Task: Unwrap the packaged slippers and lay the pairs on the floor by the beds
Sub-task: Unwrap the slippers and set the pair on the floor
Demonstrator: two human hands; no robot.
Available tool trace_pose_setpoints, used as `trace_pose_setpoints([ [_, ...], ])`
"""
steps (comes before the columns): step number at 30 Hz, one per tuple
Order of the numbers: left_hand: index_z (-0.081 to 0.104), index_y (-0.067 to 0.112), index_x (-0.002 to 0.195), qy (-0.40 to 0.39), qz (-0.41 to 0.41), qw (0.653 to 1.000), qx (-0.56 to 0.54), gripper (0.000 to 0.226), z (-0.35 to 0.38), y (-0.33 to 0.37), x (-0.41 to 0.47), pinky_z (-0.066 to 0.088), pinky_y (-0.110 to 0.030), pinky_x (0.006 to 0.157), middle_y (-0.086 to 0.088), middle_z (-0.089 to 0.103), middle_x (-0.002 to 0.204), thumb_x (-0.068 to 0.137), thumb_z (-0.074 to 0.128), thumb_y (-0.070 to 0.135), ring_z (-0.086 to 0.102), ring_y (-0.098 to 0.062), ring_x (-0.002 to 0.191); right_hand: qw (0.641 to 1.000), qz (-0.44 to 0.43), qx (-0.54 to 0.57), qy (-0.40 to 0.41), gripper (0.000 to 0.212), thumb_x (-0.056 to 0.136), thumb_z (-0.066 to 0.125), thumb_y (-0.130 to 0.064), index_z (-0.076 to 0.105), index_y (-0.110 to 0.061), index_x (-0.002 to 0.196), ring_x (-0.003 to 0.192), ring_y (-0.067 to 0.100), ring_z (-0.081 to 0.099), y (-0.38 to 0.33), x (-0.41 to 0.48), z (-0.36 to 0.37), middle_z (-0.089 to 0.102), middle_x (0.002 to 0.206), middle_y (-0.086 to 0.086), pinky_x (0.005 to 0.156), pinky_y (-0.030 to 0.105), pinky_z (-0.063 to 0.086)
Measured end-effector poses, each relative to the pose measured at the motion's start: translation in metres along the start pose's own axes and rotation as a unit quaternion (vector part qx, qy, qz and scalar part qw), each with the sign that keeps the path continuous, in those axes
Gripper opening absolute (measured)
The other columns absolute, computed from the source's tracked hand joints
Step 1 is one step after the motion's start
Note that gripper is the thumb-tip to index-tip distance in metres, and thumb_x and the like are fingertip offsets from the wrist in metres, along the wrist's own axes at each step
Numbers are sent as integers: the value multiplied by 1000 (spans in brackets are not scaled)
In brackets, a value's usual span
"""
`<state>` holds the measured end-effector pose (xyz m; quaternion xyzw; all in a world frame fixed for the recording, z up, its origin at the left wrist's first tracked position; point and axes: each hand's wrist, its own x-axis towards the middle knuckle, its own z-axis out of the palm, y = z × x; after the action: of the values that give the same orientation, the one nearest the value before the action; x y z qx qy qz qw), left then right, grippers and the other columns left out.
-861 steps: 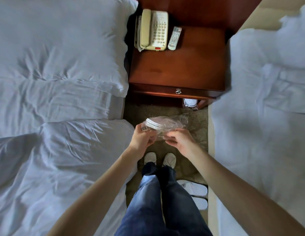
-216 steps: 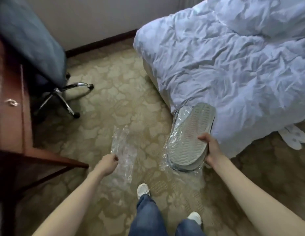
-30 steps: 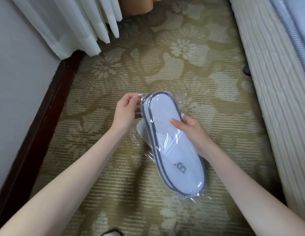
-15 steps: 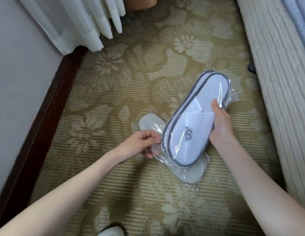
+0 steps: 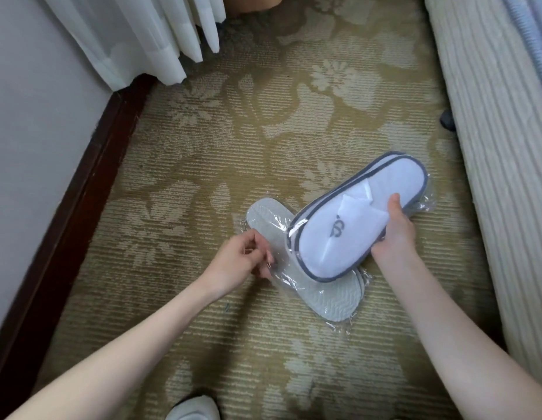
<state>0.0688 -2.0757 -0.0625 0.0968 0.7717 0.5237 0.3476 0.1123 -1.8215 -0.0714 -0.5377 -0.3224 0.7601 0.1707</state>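
Holding: right hand (image 5: pixel 395 234) clamped on the white pack (image 5: pixel 351 219), thumb on top, fingers beneath; pack is wrapped in clear film, raised and tilted over the carpet (image 5: pixel 203 165). Half a second ago it stood steeper; now it lies flatter and further right, nearer the bed (image 5: pixel 493 122).
Left hand (image 5: pixel 242 262): fingers pinched together on the loose film (image 5: pixel 281 268) at the pack's toe end, much as before.
Second pack (image 5: pixel 324 295): grey sole up, wrapped, flat on the carpet under the first, crossing it; unmoved.
Edges: bed base close on the right; dark skirting (image 5: pixel 81 189) and wall on the left; curtain (image 5: pixel 148 34) hem at top left.
Open room: bare carpet ahead between curtain and bed, and to the left of the packs.
Shoe (image 5: pixel 194 409): white toe at bottom edge.
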Motion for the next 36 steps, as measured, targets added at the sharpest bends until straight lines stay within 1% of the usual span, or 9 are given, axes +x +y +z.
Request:
trace_pose_setpoints([
  [5,51,13,90,167,34,984,51,9,-2,-1,7,55,-34,64,-10,68,77,95,48,6,67,-20,66,999,47,16,-12,45,92,55,-47,60,-13,121,100,29,67,6,2,0,69,116,10,89,48,53],
  [9,42,18,81,253,211,913,239,24,-1,2,4,38,-17,66,4,45,87,81,58,-1,43,-8,75,997,63,36,-26,49,94,51,-48,57,-10,125,101,31,66,2,1,5,67,117,13,84,48,53],
  [11,49,15,76,248,308,865,309,25,-4,2,2,33,-15,73,7,42,88,73,55,-9,36,-11,81,996,67,52,-30,50,94,51,-47,55,-9,127,106,33,64,2,2,5,66,120,14,93,52,50],
  [13,59,12,76,183,345,864,318,26,-4,0,0,35,-16,77,8,54,86,73,53,-13,43,-15,85,995,69,63,-41,51,95,50,-45,54,-8,129,109,35,63,4,2,7,65,122,15,97,54,47],
  [16,63,17,97,108,231,939,232,20,5,0,-3,48,-25,81,7,68,92,87,57,1,62,-9,87,995,61,67,-47,47,95,53,-42,55,-9,128,108,33,64,6,-1,11,66,122,14,96,53,48],
  [19,56,26,115,65,44,997,-18,20,14,3,-5,53,-33,88,5,71,88,95,53,29,67,-12,85,995,34,76,-53,40,95,55,-35,57,-11,127,102,28,68,8,-4,14,69,117,10,91,49,53],
  [22,55,33,114,38,21,987,-153,21,16,-2,0,56,-28,80,12,67,79,93,52,37,63,-7,80,993,17,79,-81,38,96,54,-30,54,-13,129,100,25,69,10,-9,17,70,117,8,80,45,58],
  [28,53,16,111,69,-33,962,-264,49,14,-14,8,56,-35,79,-13,69,111,69,76,26,70,-24,94,987,40,42,-149,37,94,58,-20,53,-10,129,105,25,68,13,-19,24,70,117,9,89,46,54],
  [36,69,24,104,127,15,950,-286,20,-35,-29,11,55,-27,77,0,72,104,88,58,19,66,-15,93,998,0,29,-62,27,94,56,-25,60,-9,116,83,20,68,-13,-8,7,69,104,7,71,36,59],
])
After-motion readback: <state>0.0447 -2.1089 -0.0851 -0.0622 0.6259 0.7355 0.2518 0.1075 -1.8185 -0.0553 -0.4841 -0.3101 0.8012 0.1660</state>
